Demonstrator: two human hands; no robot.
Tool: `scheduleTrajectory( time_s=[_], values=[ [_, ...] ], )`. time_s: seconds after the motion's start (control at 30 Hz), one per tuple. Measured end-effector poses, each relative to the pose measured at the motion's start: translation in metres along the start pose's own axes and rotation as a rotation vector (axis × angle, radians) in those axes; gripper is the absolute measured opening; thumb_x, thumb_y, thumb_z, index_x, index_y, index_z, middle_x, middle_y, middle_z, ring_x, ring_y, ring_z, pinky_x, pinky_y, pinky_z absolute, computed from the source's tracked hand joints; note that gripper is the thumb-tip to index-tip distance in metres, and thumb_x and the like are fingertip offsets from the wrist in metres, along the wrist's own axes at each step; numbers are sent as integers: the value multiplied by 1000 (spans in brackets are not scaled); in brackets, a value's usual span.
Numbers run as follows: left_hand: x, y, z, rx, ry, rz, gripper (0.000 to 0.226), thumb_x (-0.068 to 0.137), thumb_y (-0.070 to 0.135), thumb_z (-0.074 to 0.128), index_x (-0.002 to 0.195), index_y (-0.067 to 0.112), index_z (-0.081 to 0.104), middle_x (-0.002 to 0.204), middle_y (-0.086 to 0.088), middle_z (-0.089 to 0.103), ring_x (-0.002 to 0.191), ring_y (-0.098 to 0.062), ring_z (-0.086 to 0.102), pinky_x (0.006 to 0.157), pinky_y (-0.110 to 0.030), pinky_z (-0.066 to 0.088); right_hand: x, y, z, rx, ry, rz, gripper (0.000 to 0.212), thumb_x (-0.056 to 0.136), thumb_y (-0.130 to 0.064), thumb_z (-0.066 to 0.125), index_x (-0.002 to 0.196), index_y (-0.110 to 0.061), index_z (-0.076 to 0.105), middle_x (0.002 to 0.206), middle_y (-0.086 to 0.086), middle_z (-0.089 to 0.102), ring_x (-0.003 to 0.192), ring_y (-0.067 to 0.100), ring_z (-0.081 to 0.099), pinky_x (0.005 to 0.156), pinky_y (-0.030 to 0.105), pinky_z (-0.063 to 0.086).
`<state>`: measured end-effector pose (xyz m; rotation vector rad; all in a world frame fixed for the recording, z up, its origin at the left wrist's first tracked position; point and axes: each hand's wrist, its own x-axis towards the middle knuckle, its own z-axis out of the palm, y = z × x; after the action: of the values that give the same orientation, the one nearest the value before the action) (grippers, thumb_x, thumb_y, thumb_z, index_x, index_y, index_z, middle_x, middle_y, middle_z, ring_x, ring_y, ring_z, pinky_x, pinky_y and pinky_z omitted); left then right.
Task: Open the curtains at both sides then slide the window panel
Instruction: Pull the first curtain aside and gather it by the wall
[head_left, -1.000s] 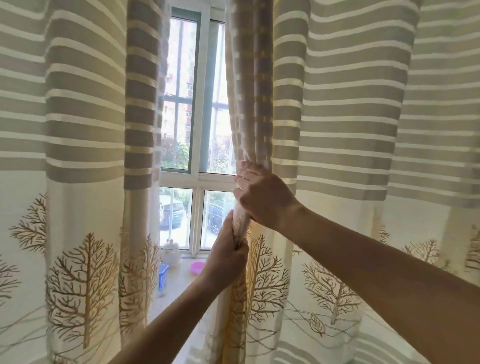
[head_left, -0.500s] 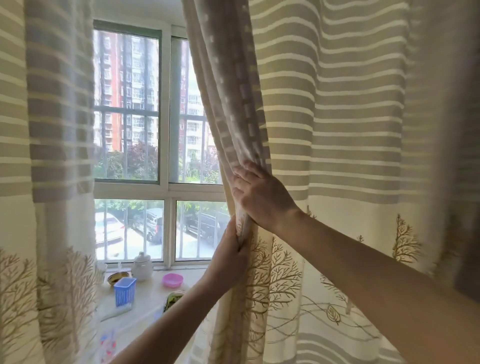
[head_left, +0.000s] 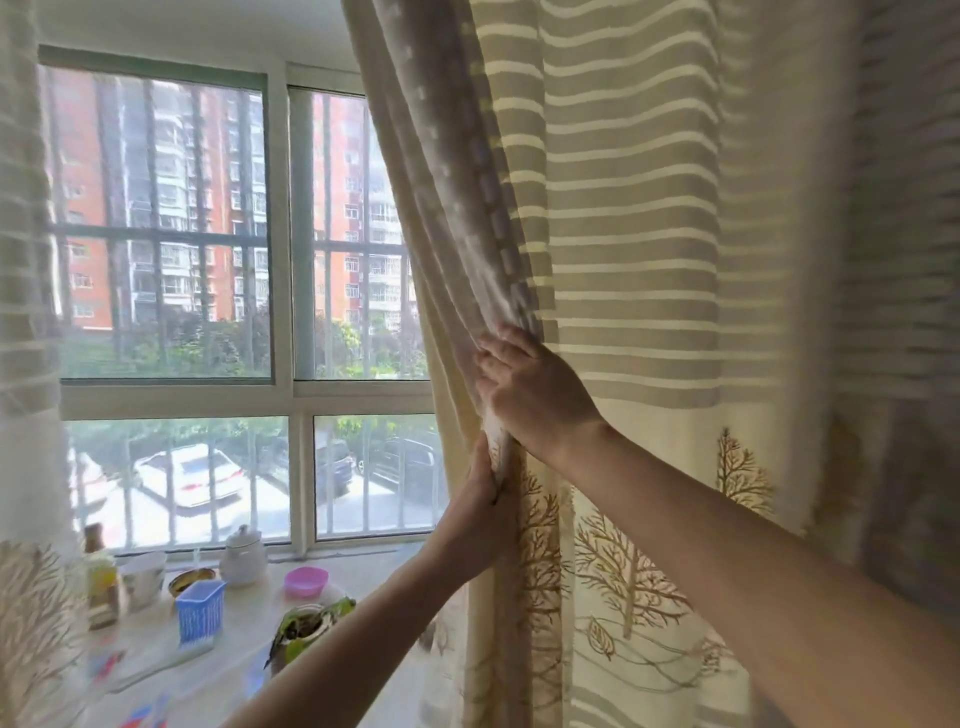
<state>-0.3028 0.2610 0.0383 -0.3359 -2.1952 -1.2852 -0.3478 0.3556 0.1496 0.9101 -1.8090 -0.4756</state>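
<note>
The right curtain, beige with grey stripes and brown tree prints, fills the right half of the view. Both hands grip its bunched left edge. My right hand is closed on the fold from above, and my left hand clasps the same fold just below it. The left curtain hangs at the far left edge. Between them the window shows, white-framed, with a sliding panel at the upper left and bars outside.
On the sill stand a white teapot, a pink bowl, a blue basket, a bottle, a white cup and a potted plant. Parked cars and red buildings lie outside.
Both hands have dragged the right curtain's edge to the right. Much more window and sill now show, and the left curtain has slipped to the frame's left edge.
</note>
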Motion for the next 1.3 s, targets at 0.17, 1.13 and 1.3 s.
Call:
scheduleTrajectory(
  time_s=[0.17, 1.13, 1.3],
  values=[
    [22, -3, 28, -74, -15, 75, 69, 87, 0, 33, 151, 22, 17, 154, 5, 33, 143, -2, 25, 119, -23, 21, -12, 23, 25, -20, -40, 35, 34, 97, -15, 58, 130, -8, 61, 155, 12, 40, 151, 27, 22, 123, 42, -1],
    [146, -10, 205, -266, -338, 233, 76, 80, 13, 36, 151, 31, 16, 149, 20, 30, 133, 17, 23, 109, -8, 19, -112, 168, 117, -213, -223, 218, 38, 101, -13, 36, 130, -10, 60, 152, 8, 45, 150, 24, 25, 123, 39, -1],
    [158, -1, 242, -260, -322, 216, 81, 79, 12, 36, 153, 32, 10, 155, 22, 17, 143, 4, 12, 119, -26, 13, -134, 195, 128, -220, -246, 221, 41, 100, -16, 33, 127, -12, 64, 150, 8, 49, 149, 24, 27, 123, 39, -1]
  ],
)
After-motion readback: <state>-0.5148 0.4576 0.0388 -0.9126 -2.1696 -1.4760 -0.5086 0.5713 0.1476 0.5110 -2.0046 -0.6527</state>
